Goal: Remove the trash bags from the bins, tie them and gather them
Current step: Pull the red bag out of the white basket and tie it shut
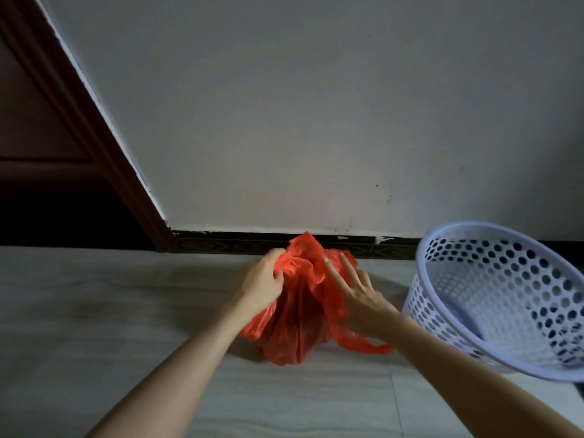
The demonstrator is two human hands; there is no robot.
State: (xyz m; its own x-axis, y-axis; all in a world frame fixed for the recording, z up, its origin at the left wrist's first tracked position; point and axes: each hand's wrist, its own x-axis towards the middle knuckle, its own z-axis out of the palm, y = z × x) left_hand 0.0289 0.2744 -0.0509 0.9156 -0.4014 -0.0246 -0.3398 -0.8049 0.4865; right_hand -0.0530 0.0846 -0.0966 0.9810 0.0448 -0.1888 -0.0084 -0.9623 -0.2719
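A red plastic trash bag stands on the pale floor close to the wall, its top bunched upward. My left hand is clenched on the gathered plastic at the bag's upper left. My right hand lies against the bag's right side with fingers spread and pointing up; a loose red handle strip trails out under its wrist. To the right stands a white perforated plastic bin, tilted toward me, with no bag inside it.
A white wall with a dark patterned baseboard runs just behind the bag. A dark brown door frame slants down at the left. Pale tiled floor stretches left and toward me.
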